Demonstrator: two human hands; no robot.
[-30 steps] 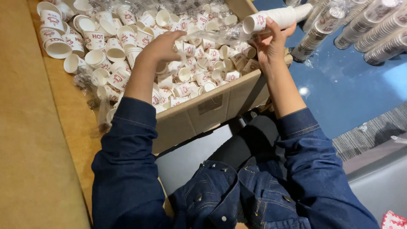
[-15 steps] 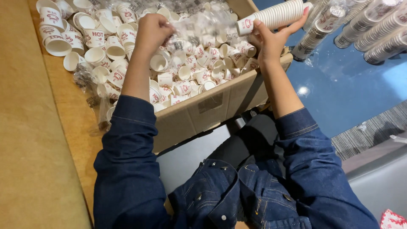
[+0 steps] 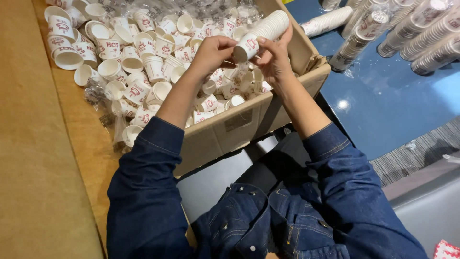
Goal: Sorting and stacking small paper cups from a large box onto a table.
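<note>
White paper cups in a nested stack lay tilted above the cardboard box, grasped by the right hand. Half a second before, the left hand was down among the loose cups; it had risen to pinch the stack's lower end.

Open brown cardboard box, front wall facing the viewer, bearing a small grey rectangular label near that wall's middle. Crumpled clear plastic wrappers lie along the box's left edge. A red-and-white patterned package shows at the lower right corner.
</note>
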